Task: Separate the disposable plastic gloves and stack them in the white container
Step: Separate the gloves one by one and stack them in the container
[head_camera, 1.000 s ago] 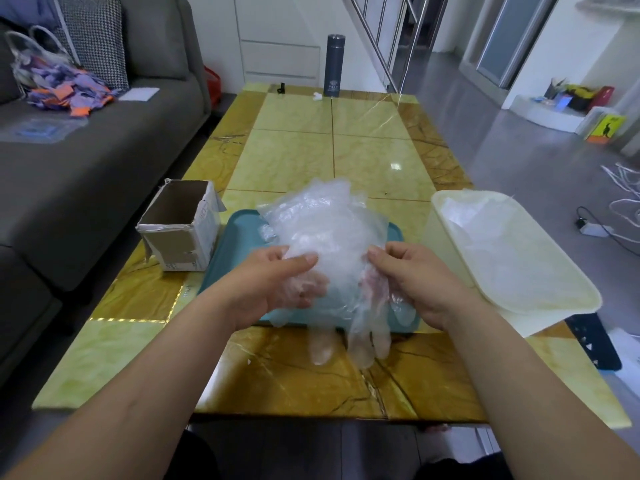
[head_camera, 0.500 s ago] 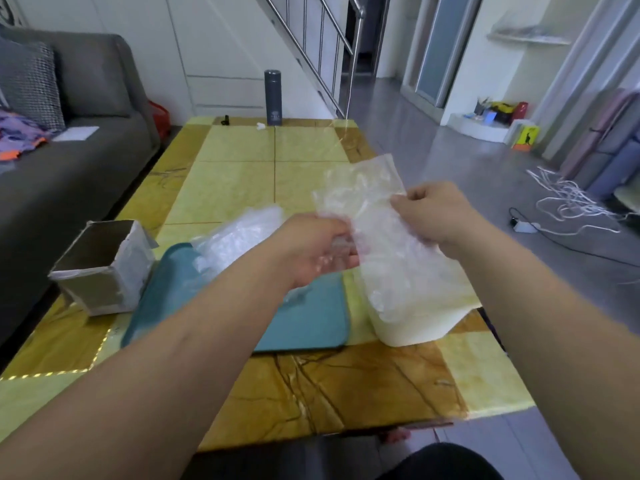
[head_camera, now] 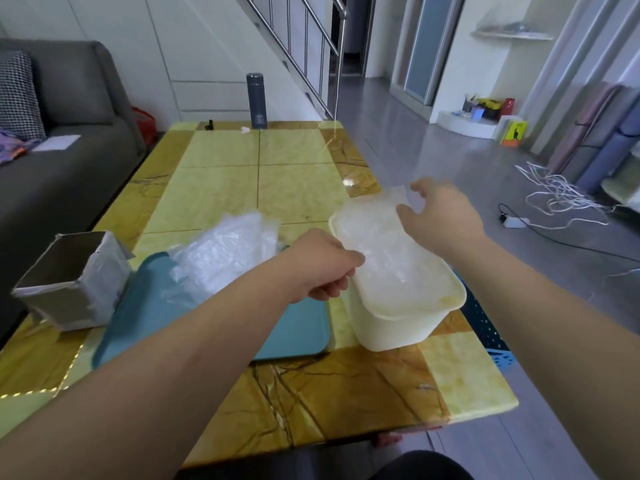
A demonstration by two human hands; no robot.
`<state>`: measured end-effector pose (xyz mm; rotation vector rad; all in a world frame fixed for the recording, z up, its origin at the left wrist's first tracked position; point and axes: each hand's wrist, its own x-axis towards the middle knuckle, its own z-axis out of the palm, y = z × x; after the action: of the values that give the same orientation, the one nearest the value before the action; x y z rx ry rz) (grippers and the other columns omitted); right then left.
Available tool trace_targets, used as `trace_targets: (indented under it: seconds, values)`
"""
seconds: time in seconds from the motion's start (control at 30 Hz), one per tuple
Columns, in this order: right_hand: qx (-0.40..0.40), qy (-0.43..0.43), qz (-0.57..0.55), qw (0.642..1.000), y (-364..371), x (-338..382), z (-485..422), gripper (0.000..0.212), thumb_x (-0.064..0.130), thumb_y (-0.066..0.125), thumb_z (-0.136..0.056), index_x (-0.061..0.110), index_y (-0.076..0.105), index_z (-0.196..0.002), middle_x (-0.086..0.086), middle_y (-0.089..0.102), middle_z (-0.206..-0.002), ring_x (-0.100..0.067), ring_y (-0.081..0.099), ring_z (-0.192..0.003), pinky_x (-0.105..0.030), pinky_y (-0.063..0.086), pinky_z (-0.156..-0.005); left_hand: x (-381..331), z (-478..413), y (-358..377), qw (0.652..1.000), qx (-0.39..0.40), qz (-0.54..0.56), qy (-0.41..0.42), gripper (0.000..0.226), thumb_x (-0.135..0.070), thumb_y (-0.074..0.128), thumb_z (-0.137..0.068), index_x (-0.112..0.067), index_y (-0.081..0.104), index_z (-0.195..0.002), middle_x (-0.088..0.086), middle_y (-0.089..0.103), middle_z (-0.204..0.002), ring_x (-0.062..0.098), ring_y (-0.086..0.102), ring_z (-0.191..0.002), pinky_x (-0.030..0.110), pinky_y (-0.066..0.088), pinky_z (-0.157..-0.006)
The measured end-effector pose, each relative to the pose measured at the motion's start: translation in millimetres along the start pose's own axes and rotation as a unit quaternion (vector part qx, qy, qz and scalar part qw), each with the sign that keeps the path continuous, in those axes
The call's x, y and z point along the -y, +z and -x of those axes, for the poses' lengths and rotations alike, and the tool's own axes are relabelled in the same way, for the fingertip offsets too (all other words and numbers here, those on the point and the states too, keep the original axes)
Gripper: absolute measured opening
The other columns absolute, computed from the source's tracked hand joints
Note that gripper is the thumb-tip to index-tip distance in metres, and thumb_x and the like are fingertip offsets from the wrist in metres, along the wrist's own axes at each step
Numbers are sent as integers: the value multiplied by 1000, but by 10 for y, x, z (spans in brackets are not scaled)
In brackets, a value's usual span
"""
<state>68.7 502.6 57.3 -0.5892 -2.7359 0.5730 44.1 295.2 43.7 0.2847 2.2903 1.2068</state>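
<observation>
A white container [head_camera: 398,320] stands on the table's right side, beside a teal tray [head_camera: 294,334]. One clear plastic glove [head_camera: 384,247] lies spread over the container's opening. My left hand [head_camera: 322,265] is at the container's near left rim, fingers curled and pinching the glove's near end. My right hand [head_camera: 443,216] hovers at the far end, fingers apart, next to the glove's raised far edge. A crumpled pile of clear gloves [head_camera: 225,247] rests on the tray's far part.
An open cardboard box [head_camera: 69,282] stands left of the tray. A dark flask [head_camera: 256,100] is at the table's far end. A grey sofa [head_camera: 52,174] runs along the left. White cables [head_camera: 554,192] lie on the floor at right.
Both hands carried one glove from above the tray rightwards and lowered it onto the white container. The right hand's fingers have spread. The rest of the pile stayed on the tray.
</observation>
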Motion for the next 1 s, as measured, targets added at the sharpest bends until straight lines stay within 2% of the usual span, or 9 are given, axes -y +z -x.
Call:
trace_targets:
  seconds: [0.1,0.2,0.3,0.43,0.53,0.6,0.7,0.83,1.0]
  values:
    - [67,-106,40,991,-36,82,104,55,46,64,-97,27,54,-147,-1,47,-155,-25,44,-142,-42,40,-115,43,-79,-9,990,-71,-94,75,31,-38,71,-93,-13,65,-76,-1,64,-66,18,57,-55,25,46,-50]
    - [202,-94,109,969,60,145,109,65,50,66,-95,32,44,-155,3,34,-164,-22,35,-151,-40,32,-121,5,-176,-1,937,-186,-201,216,12,-37,71,-90,-26,68,-88,-9,65,-94,17,64,-87,35,55,-76]
    - [260,-47,87,961,231,165,69,73,47,73,-90,36,43,-156,5,41,-160,-26,45,-144,-41,41,-115,-74,-285,117,927,-74,-301,211,30,-31,68,-93,-24,69,-123,-4,64,-124,20,62,-114,41,52,-98]
    - [324,-16,39,945,547,-50,5,63,33,74,-88,39,50,-146,7,63,-132,-26,61,-124,-43,45,-112,-127,-412,322,892,-10,-433,128,19,-37,61,-95,-22,61,-83,-1,64,-87,21,57,-87,52,37,-112]
    - [336,-23,78,938,642,-85,49,59,29,71,-95,32,48,-150,-1,61,-138,-29,57,-127,-44,42,-112,-221,-409,404,869,22,-487,87,25,-34,56,-96,-21,48,-76,1,58,-86,25,52,-95,62,26,-117]
    - [341,-23,101,935,675,-80,62,60,28,69,-97,27,47,-152,-5,59,-142,-31,55,-129,-43,42,-111,-299,-373,430,867,51,-489,75,23,-31,54,-98,-21,47,-78,1,56,-88,27,51,-100,64,25,-117]
    - [325,-16,106,940,614,-10,20,52,20,70,-95,18,56,-146,-3,67,-124,-23,60,-108,-31,44,-94,-273,-328,361,892,59,-436,104,19,-26,55,-95,-19,54,-78,1,58,-84,24,56,-91,59,32,-115]
    - [250,-18,111,962,403,308,-7,49,15,60,-95,21,58,-144,-1,63,-137,-25,62,-115,-30,49,-90,28,-220,50,949,-35,-253,186,26,-20,59,-95,-19,78,-112,-4,72,-117,20,67,-105,37,55,-97]
    - [112,-85,51,989,460,974,239,49,13,53,-92,26,61,-139,0,62,-137,-26,60,-121,-35,50,-87,628,-27,-430,956,-141,-170,192,26,-19,60,-97,-22,75,-119,-7,66,-135,14,59,-125,26,45,-103]
